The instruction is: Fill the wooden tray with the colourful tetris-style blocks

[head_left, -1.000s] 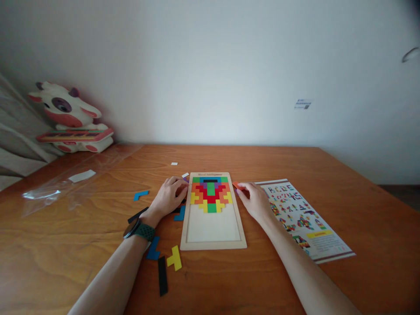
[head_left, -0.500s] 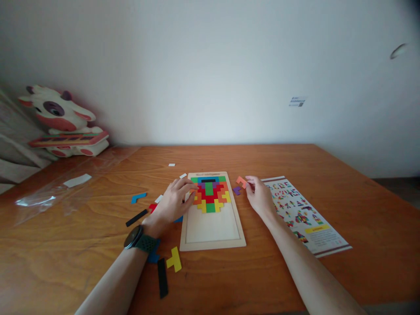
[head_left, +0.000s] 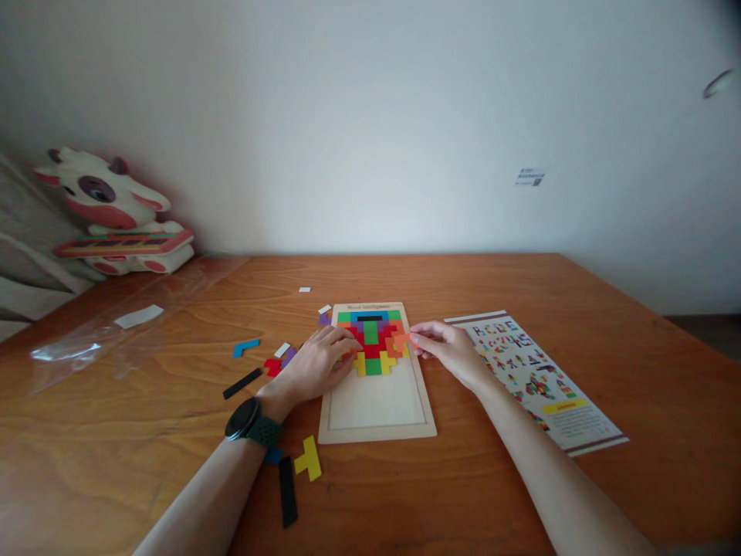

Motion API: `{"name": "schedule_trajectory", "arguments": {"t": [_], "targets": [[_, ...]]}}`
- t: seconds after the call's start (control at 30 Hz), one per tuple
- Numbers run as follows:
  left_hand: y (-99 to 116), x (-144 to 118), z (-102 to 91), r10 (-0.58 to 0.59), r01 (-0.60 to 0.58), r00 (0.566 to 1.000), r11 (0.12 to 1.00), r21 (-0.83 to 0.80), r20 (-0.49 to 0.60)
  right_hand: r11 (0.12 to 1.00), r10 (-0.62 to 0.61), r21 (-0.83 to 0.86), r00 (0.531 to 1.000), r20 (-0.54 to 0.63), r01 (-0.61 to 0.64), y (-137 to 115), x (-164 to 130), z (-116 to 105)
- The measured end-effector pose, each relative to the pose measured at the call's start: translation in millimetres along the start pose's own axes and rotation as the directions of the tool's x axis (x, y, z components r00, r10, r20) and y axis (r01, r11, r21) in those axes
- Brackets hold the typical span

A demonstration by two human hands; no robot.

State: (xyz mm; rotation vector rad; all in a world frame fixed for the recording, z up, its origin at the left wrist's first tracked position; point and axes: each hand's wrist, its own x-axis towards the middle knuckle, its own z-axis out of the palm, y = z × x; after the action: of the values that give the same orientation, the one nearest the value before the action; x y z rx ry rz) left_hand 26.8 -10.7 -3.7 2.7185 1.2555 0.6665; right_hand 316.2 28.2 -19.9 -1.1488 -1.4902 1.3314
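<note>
My right hand (head_left: pixel 443 349) pinches an orange puzzle piece (head_left: pixel 399 342) between thumb and fingers, over the right side of the filled area. Under it is the pale wooden puzzle board (head_left: pixel 376 401), whose upper half holds green, blue, red, orange, purple and yellow pieces. My left hand (head_left: pixel 324 359), a dark watch on its wrist, reaches across the board's left edge. Its fingers are loosely bent and apart, resting at the left pieces and covering some of them. Around the centre green piece (head_left: pixel 371 333) lie red pieces.
Loose pieces lie left of the board: a blue one (head_left: pixel 246 347), black bars (head_left: pixel 288 492), a yellow T-shape (head_left: pixel 309 458) and a red one (head_left: pixel 272 366). A printed pattern sheet (head_left: pixel 556 390) lies at right. A cow toy keyboard (head_left: pixel 124 243) and clear plastic (head_left: pixel 139 316) are far left.
My right hand has carried the orange piece left, from beside the board to over its right side. My left hand has shifted slightly right and down. The purple piece right of the board is now hidden.
</note>
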Motion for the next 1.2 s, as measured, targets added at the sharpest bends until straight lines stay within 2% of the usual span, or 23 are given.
{"name": "schedule_trajectory", "arguments": {"t": [0.2,0.37,0.43,0.53,0.63,0.73,0.83,1.03,1.2], "targets": [[0.8,-0.1,-0.9,-0.010,0.010,1.000,1.000,-0.010,0.022,0.996,0.008,0.092,0.999,0.033,-0.011,-0.2,-1.6,3.1],[1.1,-0.3,-0.3,-0.005,0.006,0.999,1.000,-0.023,0.047,0.996,0.007,0.091,0.999,0.038,-0.010,1.8,-0.5,3.5],[1.0,-0.5,0.4,-0.002,0.003,0.999,1.000,-0.022,0.047,0.999,-0.026,0.045,0.999,0.042,0.024,1.7,-0.8,3.9],[0.8,-0.6,1.4,-0.004,0.005,0.999,1.000,-0.015,0.045,0.984,-0.147,-0.091,0.988,0.052,0.151,-0.1,-2.7,5.6],[0.6,-0.5,2.0,-0.004,0.004,0.999,1.000,-0.016,0.043,0.896,-0.339,-0.287,0.939,0.054,0.340,-3.5,-5.3,6.7],[0.3,-0.4,2.3,-0.003,0.004,0.999,1.000,-0.016,0.041,0.702,-0.522,-0.509,0.846,0.108,0.498,-7.8,-7.5,5.7],[0.4,-0.6,2.5,-0.007,0.007,0.999,1.000,-0.004,0.037,0.561,-0.618,-0.603,0.772,0.152,0.568,-12.7,-10.2,4.1],[1.3,-1.4,1.9,0.000,0.000,0.999,1.000,0.009,0.045,0.576,-0.567,-0.554,0.782,0.259,0.601,-18.7,-15.7,5.3],[1.0,-1.5,1.9,-0.010,0.010,0.998,1.000,0.009,0.060,0.488,-0.577,-0.558,0.727,0.372,0.672,-17.2,-15.0,5.4]]}}
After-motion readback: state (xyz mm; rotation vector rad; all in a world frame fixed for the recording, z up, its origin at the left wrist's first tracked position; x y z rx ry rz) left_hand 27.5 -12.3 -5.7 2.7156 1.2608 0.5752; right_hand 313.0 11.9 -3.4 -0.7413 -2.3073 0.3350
